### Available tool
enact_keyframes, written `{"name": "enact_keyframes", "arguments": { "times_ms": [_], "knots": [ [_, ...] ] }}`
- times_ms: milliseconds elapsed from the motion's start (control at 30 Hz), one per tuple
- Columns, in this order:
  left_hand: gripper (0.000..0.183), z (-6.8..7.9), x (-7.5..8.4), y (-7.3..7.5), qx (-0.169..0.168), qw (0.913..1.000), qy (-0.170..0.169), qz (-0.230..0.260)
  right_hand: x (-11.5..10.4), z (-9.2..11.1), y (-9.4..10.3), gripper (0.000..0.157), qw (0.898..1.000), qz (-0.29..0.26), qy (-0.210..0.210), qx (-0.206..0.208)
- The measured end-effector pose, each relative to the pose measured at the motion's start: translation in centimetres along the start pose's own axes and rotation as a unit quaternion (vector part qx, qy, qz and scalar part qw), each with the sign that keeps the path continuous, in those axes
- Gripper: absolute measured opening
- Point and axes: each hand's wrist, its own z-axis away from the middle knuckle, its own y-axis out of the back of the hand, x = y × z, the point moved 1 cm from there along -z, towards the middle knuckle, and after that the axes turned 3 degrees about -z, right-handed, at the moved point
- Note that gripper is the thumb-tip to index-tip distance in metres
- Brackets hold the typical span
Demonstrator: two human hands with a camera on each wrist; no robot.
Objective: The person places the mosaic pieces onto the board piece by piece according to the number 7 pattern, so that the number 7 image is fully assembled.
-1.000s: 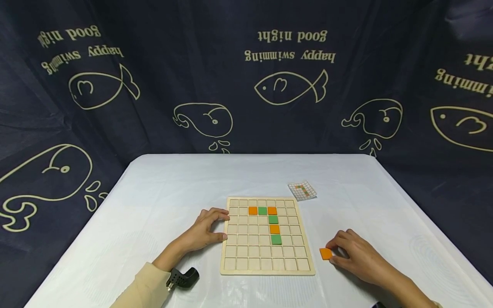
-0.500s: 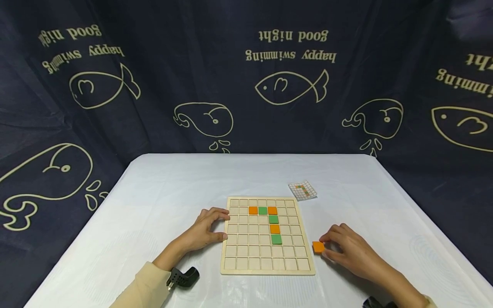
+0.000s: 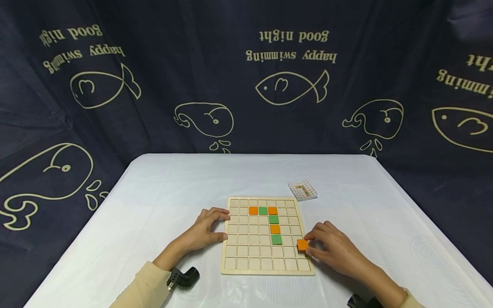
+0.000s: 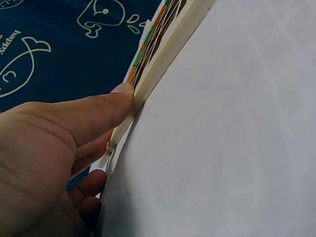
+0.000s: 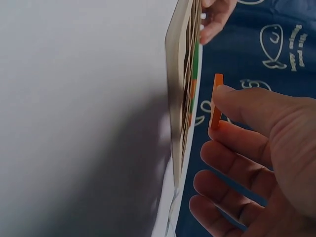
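Observation:
A square wooden grid board (image 3: 254, 272) lies on the table, with orange and green tiles set in some of its cells. Three tiles form a row, from an orange tile (image 3: 253, 210) to another orange one, and a column runs down to a green tile (image 3: 276, 239). My left hand (image 3: 206, 231) rests against the board's left edge, thumb and fingertips spread apart along it. With thumb and index finger, my right hand (image 3: 333, 248) pinches an orange square tile (image 5: 217, 103) by its sides. The tile is above the board's right side, and the other fingers are loosely bent.
Behind the board's right corner lies a small paper card (image 3: 303, 191) printed with a grid and a coloured pattern. A white cloth covers the table (image 3: 185, 179). A dark curtain (image 3: 215, 77) with fish drawings hangs behind it.
My right hand has carried the orange tile leftward and slightly up in view, from beside the board to above its right side. The left hand and the board have stayed put.

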Motion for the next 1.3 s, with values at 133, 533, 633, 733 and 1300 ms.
{"name": "enact_keyframes", "arguments": {
  "times_ms": [133,533,633,733,1300],
  "knots": [
    [0.046,0.1,0.0,0.0,-0.002,1.0,0.002,0.004,-0.6,-0.5,-0.3,0.021,1.0,-0.005,0.007,-0.007],
    [0.046,0.0,0.0,0.0,0.001,1.0,0.003,0.0,-2.4,-1.7,-1.5,0.021,1.0,-0.01,0.018,-0.022],
    [0.046,0.1,0.0,0.0,0.0,1.0,0.005,0.002,-2.6,-1.9,-1.6,0.021,0.999,-0.014,0.014,-0.034],
    [0.045,0.1,0.0,0.0,-0.001,1.0,0.006,0.005,-2.9,-1.9,-1.7,0.019,0.998,-0.024,0.014,-0.047],
    [0.045,0.0,0.0,0.0,0.003,1.0,0.006,0.006,-3.9,-2.6,-2.7,0.021,0.997,-0.034,0.042,-0.059]
  ]
}}
